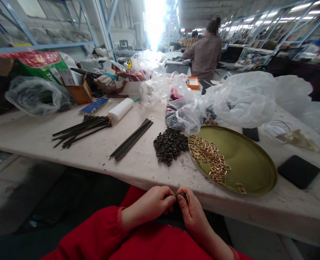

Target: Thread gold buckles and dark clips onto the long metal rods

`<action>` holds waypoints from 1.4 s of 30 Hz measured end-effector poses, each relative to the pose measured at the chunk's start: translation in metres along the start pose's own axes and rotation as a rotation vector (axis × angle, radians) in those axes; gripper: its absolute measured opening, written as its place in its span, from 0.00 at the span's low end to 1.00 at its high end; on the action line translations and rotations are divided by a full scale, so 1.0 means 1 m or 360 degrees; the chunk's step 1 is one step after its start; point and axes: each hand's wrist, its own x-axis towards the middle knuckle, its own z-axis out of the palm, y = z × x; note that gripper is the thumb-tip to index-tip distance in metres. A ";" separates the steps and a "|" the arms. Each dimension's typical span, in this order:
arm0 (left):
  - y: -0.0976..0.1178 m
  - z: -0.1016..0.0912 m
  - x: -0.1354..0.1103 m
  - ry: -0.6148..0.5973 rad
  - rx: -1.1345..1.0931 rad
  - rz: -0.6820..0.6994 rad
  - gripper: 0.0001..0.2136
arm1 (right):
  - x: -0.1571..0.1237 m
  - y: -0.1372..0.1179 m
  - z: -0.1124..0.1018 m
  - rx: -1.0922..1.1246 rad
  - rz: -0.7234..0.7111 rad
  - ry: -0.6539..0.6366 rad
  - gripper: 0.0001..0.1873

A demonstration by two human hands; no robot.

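Observation:
Close to the table's front edge, my left hand (160, 199) and my right hand (191, 207) meet in front of my body, both closed in a pinch. Between my right thumb and fingers sits a small dark piece (183, 196) with a metallic-looking edge, perhaps a buckle. A thin dark bit reaches my left fingertips, which hide most of it. Beyond my hands lies a heap of small black loops (170, 144). Gold rectangular buckles (212, 157) are spread over the left side of a round gold tray (249, 159).
Dark strips (132, 140) and a tied bundle of strips (81, 130) lie at the left, near a white roll (121, 109) and blue booklet (94, 105). Plastic bags (241, 97) crowd the back. A black pad (299, 171) lies right. A person (206, 52) sits beyond.

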 end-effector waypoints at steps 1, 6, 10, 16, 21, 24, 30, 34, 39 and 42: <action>-0.001 0.003 0.000 0.0002 -0.0008 0.0018 0.11 | -0.001 0.001 0.001 0.0012 0.0014 0.0000 0.09; -0.003 0.008 -0.003 0.0008 0.0146 0.0126 0.11 | -0.007 -0.001 -0.003 0.0125 0.0051 -0.0159 0.13; -0.003 0.000 -0.017 0.0204 0.0432 0.0171 0.09 | -0.011 -0.013 -0.016 0.0268 0.0177 -0.0286 0.19; 0.003 0.001 -0.044 0.0297 0.0252 0.0094 0.09 | -0.015 -0.045 -0.031 0.0756 0.0519 -0.0307 0.16; 0.002 0.006 -0.057 0.0215 0.0111 0.0095 0.15 | -0.022 -0.063 -0.032 0.0972 0.0637 -0.0276 0.17; 0.001 0.008 -0.061 0.0178 0.0028 0.0089 0.17 | -0.026 -0.065 -0.028 0.1158 0.0689 -0.0269 0.17; 0.001 0.012 -0.071 0.0162 -0.0128 0.0050 0.16 | -0.031 -0.070 -0.023 0.1177 0.0661 -0.0338 0.18; -0.004 0.013 -0.075 0.0246 -0.0019 0.0051 0.12 | -0.032 -0.072 -0.017 0.0893 0.0524 -0.0522 0.19; -0.006 0.005 -0.079 0.0296 0.0153 0.0076 0.11 | -0.027 -0.071 -0.013 0.0177 0.0205 -0.0518 0.11; -0.004 -0.002 -0.075 0.0317 0.0227 0.0085 0.11 | -0.018 -0.069 -0.007 0.0005 0.0116 -0.0523 0.12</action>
